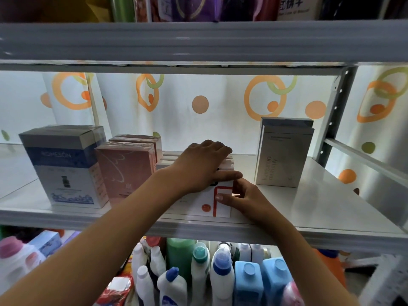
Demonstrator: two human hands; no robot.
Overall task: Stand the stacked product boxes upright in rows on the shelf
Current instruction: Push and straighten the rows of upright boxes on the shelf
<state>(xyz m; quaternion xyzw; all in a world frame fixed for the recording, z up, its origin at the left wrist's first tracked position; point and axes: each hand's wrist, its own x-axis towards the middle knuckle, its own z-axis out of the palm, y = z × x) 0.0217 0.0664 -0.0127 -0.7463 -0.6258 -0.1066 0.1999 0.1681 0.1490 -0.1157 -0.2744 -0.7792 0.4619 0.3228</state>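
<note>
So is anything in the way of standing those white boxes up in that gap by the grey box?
Nothing visible. Both hands already rest on the white boxes, and the shelf between them and the grey box is bare.

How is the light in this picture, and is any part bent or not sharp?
Head view: the backlit curtain glows bright, leaving both arms dark; the shelf shows soft glare; wide-angle lens bends the upper shelf edge; bottles below are dim, slightly soft.
</note>
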